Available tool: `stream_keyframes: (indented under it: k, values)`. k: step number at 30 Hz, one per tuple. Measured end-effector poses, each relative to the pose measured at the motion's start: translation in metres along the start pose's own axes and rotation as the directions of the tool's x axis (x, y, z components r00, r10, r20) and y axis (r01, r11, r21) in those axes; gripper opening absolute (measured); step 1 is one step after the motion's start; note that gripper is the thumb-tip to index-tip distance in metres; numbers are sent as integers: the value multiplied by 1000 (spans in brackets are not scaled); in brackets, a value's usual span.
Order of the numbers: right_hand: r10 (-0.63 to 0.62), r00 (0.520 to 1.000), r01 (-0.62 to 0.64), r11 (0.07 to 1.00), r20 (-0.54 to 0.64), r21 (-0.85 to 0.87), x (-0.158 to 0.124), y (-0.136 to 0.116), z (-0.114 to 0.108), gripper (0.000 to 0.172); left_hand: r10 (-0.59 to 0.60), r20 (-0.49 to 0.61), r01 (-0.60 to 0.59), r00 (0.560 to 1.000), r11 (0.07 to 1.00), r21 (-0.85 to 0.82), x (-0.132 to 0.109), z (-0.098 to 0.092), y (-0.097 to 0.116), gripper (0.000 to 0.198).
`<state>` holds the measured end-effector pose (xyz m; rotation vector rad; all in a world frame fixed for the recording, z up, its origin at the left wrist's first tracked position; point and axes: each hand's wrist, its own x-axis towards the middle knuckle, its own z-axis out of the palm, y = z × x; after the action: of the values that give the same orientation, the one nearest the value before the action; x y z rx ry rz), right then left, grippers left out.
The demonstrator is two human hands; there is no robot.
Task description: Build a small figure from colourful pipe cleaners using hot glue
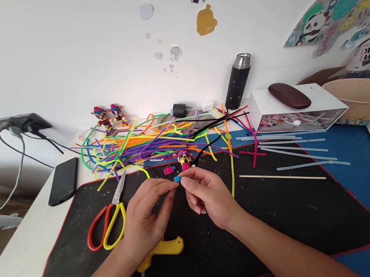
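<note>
Between the fingertips of both hands sits a small blue piece of pipe cleaner (pixel 177 178). My left hand (pixel 150 206) pinches it from the left, thumb and forefinger together. From the other side, my right hand (pixel 206 194) pinches it with its remaining fingers curled in. Just beyond the hands stands a small pipe-cleaner figure (pixel 184 158), and a short magenta coiled piece (pixel 169 170) lies beside it. A yellow glue gun (pixel 168 247) rests partly hidden under my left wrist. Scissors (pixel 113 218) with one red and one yellow handle lie left of my left hand.
Loose coloured pipe cleaners (pixel 157 141) are heaped behind the black mat (pixel 259 235). Translucent glue sticks (pixel 302 153) and a wooden stick (pixel 281 177) lie at right. A phone (pixel 63 181), two finished figures (pixel 103 118), a black flask (pixel 238 81) and a white box (pixel 297 109) surround the mat.
</note>
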<state>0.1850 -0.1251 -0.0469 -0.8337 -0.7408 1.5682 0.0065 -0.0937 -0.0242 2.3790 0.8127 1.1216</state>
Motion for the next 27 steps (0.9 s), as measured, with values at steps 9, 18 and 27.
stream_keyframes:
  k: [9, 18, 27]
  values:
    - [-2, 1000, 2, 1000, 1, -2, 1, 1, -1, 34, 40, 19, -40, 999, 999, 2, 1, 2, -1, 29]
    - [6, 1000, -6, 1000, -23, -16, 0, 0, -2, 34, -37, -37, 37, 999, 999, 13, -6, -2, -2, 27]
    - [25, 1000, -25, 1000, -19, -18, -1, 1, -1, 33, 74, -2, -74, 997, 995, 74, -9, -5, -4, 43]
